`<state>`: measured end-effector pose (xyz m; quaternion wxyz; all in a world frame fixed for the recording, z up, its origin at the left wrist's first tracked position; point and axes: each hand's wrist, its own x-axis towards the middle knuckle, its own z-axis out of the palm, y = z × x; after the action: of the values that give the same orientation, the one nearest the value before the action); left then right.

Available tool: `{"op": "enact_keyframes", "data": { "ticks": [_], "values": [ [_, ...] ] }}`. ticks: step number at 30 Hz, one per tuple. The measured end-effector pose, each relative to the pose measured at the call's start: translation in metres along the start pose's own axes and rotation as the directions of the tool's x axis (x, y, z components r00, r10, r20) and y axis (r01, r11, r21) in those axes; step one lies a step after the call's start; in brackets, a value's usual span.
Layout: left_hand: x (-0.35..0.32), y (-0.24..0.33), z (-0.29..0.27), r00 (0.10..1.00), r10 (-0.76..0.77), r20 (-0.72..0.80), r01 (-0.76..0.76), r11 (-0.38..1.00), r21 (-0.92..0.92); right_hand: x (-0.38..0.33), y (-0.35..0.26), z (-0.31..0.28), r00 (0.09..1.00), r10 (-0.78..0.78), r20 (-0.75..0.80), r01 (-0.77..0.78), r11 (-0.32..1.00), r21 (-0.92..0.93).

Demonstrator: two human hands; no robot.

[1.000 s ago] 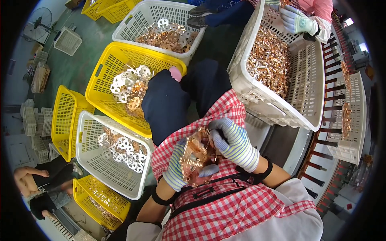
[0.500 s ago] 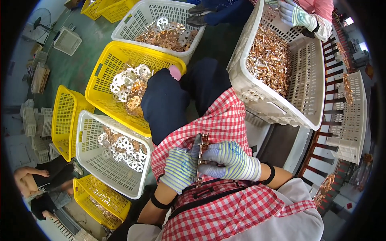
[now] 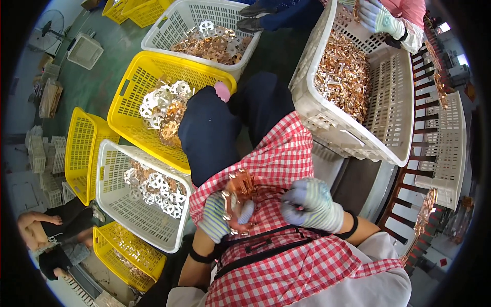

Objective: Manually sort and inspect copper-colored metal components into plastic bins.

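My left hand [image 3: 215, 217], in a striped glove, grips a shiny copper-coloured ring-shaped metal part [image 3: 232, 202] above my lap. The part is tilted so that its round opening shows, and small clips or tabs stand along its rim. To the right of it, apart from the part, my right hand [image 3: 313, 205] is raised over the red checked apron [image 3: 276, 166]. Its gloved fingers are curled together with darkened tips; whether something small is between them is hidden. Small copper pieces [image 3: 341, 77] fill part of the white crate [image 3: 353, 135] at the right.
A yellow crate [image 3: 128, 97] and a white crate [image 3: 130, 207] at my left hold silver and copper stampings. Another white crate [image 3: 158, 40] stands farther off. Across the right crate, a co-worker's gloved hand [image 3: 379, 18] holds a copper piece. A dark-slatted rack [image 3: 409, 199] is at the right.
My right hand has come away from the metal part and moved right. My left hand has turned the part from edge-on to show its ring shape. The co-worker's hand now shows a copper piece.
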<state>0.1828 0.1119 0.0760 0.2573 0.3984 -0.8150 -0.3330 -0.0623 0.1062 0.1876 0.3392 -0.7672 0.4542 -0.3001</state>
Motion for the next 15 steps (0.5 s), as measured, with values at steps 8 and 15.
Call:
{"op": "enact_keyframes", "data": {
  "ticks": [8, 15],
  "values": [
    [0.02, 0.03, -0.015, 0.983, -0.146, 0.111, 0.144, 0.989, 0.024, 0.01, 0.008, 0.017, 0.889, 0.406, 0.21, -0.423, 0.555, 0.716],
    [0.0, 0.006, 0.001, 0.956, -0.141, 0.256, 0.076, 0.966, 0.246, 0.038, 0.008, 0.035, 0.905, 0.351, 0.239, -0.407, 0.878, 0.251]
  ]
}}
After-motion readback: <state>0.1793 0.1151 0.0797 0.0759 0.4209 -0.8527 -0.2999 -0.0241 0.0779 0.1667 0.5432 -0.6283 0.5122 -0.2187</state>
